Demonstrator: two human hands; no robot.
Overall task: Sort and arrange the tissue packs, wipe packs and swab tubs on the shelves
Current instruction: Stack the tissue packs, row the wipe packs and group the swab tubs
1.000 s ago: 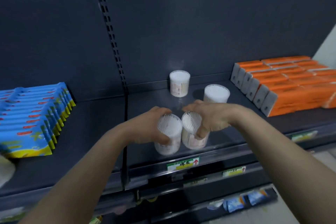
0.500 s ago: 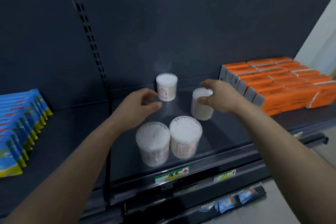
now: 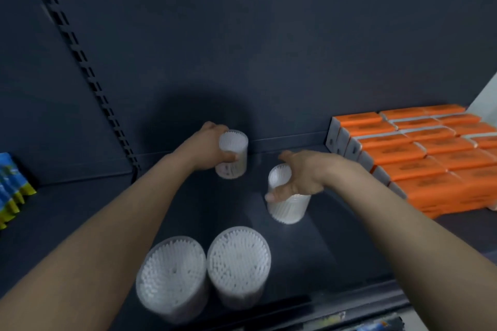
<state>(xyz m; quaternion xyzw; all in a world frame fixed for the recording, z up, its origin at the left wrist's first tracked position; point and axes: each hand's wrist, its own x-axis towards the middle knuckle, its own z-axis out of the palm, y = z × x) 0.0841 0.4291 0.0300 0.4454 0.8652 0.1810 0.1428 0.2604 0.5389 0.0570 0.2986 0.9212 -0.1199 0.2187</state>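
Four clear swab tubs stand on the dark shelf (image 3: 336, 250). My left hand (image 3: 208, 149) grips the rear tub (image 3: 236, 150) near the back wall, fingers curled round its left side. Around the tub (image 3: 289, 208) to the right, my right hand (image 3: 301, 174) wraps from above, thumb across its front. Two more swab tubs (image 3: 172, 277) (image 3: 238, 260) stand side by side, touching, at the shelf's front edge, with neither hand on them.
Orange tissue packs (image 3: 419, 158) fill the shelf's right end in several rows. Blue and yellow wipe packs (image 3: 12, 188) stand at the far left. A slotted upright (image 3: 88, 75) divides the dark back panel. Price labels run along the front rail.
Both hands have reached farther back. My left hand went from hovering open to gripping the rear tub. My right hand closed more firmly on the right tub. The view moved closer.
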